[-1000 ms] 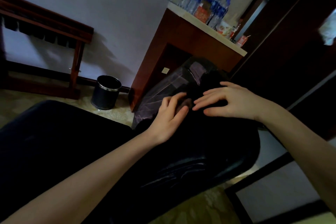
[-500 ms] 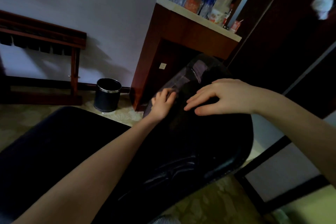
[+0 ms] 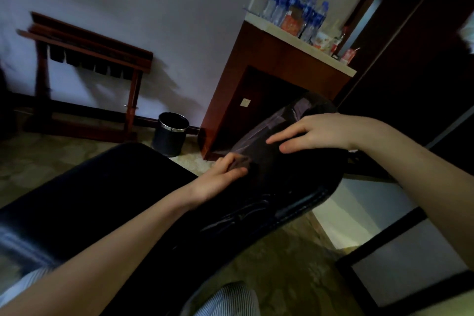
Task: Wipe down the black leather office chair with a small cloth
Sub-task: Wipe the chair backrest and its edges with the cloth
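Note:
The black leather chair [image 3: 128, 200] fills the lower middle of the head view, its glossy edge [image 3: 295, 210] running to the right. My left hand [image 3: 220, 179] lies on the chair with fingers curled round a small dark cloth [image 3: 242, 162], pressing it against the leather. My right hand [image 3: 318, 133] rests higher on the chair's far part, fingers stretched out flat and holding nothing. Most of the cloth is hidden under my fingers.
A black waste bin [image 3: 170, 133] stands on the patterned carpet behind the chair. Beside it is a wooden cabinet [image 3: 269, 72] topped with several water bottles [image 3: 295, 7]. A wooden rack [image 3: 89, 59] lines the left wall. Dark door panels [image 3: 423, 59] close off the right.
My left hand has slid the cloth down the leather and back toward me. My right hand has kept its place on the chair. The view has shifted slightly.

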Demonstrator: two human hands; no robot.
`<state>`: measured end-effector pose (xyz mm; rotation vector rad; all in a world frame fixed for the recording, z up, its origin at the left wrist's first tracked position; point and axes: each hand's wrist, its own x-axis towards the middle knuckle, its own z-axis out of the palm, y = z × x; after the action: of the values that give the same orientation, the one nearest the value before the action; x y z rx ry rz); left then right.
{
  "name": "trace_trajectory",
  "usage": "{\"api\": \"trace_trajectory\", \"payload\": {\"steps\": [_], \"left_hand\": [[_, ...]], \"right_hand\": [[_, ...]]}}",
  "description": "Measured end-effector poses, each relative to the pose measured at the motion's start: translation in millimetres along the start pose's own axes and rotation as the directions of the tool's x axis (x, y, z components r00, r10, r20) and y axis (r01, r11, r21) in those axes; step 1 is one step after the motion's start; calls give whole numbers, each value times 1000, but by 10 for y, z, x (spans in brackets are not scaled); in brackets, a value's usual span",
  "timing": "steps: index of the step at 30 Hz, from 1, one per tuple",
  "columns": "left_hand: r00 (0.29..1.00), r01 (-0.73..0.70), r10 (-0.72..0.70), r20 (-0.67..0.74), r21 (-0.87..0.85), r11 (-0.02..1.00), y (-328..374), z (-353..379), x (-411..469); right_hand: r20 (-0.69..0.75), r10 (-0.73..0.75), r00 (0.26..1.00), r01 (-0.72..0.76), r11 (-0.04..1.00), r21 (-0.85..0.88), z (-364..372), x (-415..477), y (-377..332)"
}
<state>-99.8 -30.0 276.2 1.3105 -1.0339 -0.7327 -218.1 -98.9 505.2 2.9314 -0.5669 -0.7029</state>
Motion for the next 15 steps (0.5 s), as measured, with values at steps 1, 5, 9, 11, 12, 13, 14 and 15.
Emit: {"api": "trace_trajectory", "payload": {"steps": [1, 5, 9, 11, 12, 13, 14, 15], "left_hand": [[999, -32, 32, 32, -10, 999, 82, -2, -92], [987, -155, 155, 45, 9, 988, 260, -15, -166], [979, -187, 196, -54, 140, 972, 342, 54, 63], [978, -181, 197, -69, 184, 966, 267, 78, 277], [980, -170, 186, -77, 184, 968, 212, 88, 397], [980, -160, 178, -83, 188, 969, 158, 96, 500], [980, -152, 173, -96, 196, 969, 91, 103, 613], [981, -140, 165, -102, 215, 966, 37, 108, 715]], "right_hand": [[30, 6, 1000, -6, 1000, -12, -2, 12, 2], [162, 48, 986, -36, 997, -72, -57, 116, -71], [261, 51, 964, -25, 995, -101, -81, 147, -92], [325, 93, 941, -32, 982, -188, -88, 244, -108], [346, 122, 930, -38, 970, -240, -91, 319, -112], [357, 145, 923, -38, 957, -289, -75, 400, -99], [357, 157, 921, -33, 944, -329, -54, 498, -73], [352, 160, 922, -22, 930, -367, -23, 593, -41]]}}
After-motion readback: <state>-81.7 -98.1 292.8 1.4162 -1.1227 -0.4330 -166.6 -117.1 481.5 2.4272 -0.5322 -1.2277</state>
